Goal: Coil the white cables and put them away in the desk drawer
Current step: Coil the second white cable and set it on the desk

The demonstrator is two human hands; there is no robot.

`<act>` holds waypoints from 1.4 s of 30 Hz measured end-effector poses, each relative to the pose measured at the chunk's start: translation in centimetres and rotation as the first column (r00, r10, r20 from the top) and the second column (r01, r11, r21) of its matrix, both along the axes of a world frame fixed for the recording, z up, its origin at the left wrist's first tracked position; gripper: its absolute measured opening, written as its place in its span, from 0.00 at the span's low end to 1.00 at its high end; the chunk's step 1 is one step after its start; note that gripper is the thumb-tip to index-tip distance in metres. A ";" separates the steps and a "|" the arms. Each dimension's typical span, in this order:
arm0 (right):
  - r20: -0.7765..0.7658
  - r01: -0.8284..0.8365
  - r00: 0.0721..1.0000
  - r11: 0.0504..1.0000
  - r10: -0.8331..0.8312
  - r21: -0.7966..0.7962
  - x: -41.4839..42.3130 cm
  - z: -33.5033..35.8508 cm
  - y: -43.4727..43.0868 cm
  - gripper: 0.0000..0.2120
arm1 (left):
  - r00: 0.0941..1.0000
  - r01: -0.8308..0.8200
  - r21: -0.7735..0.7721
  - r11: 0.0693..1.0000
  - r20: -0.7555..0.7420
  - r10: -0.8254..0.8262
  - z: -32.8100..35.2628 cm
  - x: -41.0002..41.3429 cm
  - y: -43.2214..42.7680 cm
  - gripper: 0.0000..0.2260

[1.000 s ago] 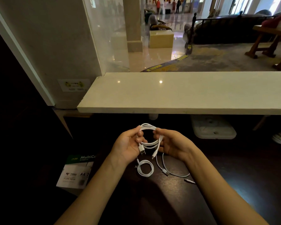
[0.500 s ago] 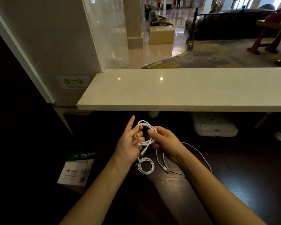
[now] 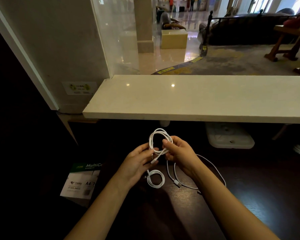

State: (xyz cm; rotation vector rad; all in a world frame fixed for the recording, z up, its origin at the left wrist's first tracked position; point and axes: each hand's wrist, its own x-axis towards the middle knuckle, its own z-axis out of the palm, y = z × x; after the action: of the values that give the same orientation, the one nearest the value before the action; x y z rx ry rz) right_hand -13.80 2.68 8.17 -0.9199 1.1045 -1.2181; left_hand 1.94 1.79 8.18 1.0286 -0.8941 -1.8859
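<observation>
We look down on a long pale stone counter [image 3: 197, 97] and, below and nearer to us, a dark wooden desk [image 3: 249, 196]. Under the counter's edge sits a white plastic tray [image 3: 230, 138], and at the left a pack of A4 paper [image 3: 80, 181] lies beside the desk.

Both forearms reach in from the bottom and meet above the middle of the desk. The left hand [image 3: 139, 163] has its fingers curled, thumb and fingertips pinching the left side of a white cable coil [image 3: 151, 138]. The right hand [image 3: 179, 149] is likewise curled and pinches the coil's right side. The loops stand upright between them, and one plug end hangs down below the left thumb.

On the desk under the hands lies a smaller coiled cable [image 3: 163, 179], and just right of it a loose cable [image 3: 177, 184] curves around beneath the right wrist
</observation>
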 end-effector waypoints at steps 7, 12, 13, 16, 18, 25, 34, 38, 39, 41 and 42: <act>-0.359 0.003 0.933 0.997 0.023 0.071 0.0 -3.4 -0.6 0.09 | 0.953 -0.078 -0.032 0.996 0.291 0.084 -2.2 0.5 -0.8 0.08; -0.461 0.041 0.887 0.989 0.029 0.142 0.7 -6.9 0.1 0.04 | 0.868 -0.075 0.032 0.997 0.494 0.049 -5.5 0.6 -0.7 0.10; -0.486 0.045 0.873 0.986 0.040 0.162 0.9 -7.7 0.2 0.06 | 0.852 -0.073 0.037 0.997 0.522 0.043 -6.2 0.6 -0.7 0.10; -0.537 0.008 0.838 0.982 0.096 0.188 1.3 -9.2 0.9 0.08 | 0.833 -0.100 0.010 0.995 0.549 0.078 -7.7 0.4 -0.5 0.10; -0.514 -0.015 0.851 0.983 0.108 0.182 1.4 -9.5 1.2 0.07 | 0.845 -0.136 0.006 0.991 0.523 0.113 -8.2 0.3 -0.3 0.10; -0.369 0.047 0.929 0.985 0.019 0.168 0.9 -9.1 1.5 0.06 | 0.946 -0.024 0.108 0.994 0.323 -0.012 -7.5 0.7 0.4 0.17; -0.419 0.133 0.906 0.981 -0.064 0.139 0.7 -8.9 0.7 0.07 | 0.965 -0.177 0.147 0.973 0.218 0.143 -7.7 1.4 0.4 0.15; -0.368 0.179 0.921 0.977 -0.126 0.114 1.3 -8.9 0.3 0.09 | 0.970 -0.240 0.221 0.945 0.080 0.227 -7.9 1.1 0.8 0.10; -0.367 0.205 0.918 0.973 -0.154 0.103 1.4 -8.7 0.2 0.10 | 0.967 -0.252 0.239 0.938 0.036 0.251 -7.9 1.0 0.9 0.08; -0.377 0.256 0.903 0.963 -0.208 0.081 1.5 -8.4 0.1 0.11 | 0.955 -0.268 0.282 0.921 -0.047 0.292 -7.7 0.8 1.1 0.08; -0.379 0.273 0.898 0.959 -0.225 0.077 1.5 -8.3 0.1 0.12 | 0.947 -0.273 0.308 0.911 -0.078 0.311 -7.7 0.7 1.0 0.07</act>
State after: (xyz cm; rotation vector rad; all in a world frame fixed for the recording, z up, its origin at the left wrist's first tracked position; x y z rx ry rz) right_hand -12.29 2.77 -0.13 -0.9504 1.6246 -1.1906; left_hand 2.68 2.81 0.50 1.1341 -0.3648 -1.8326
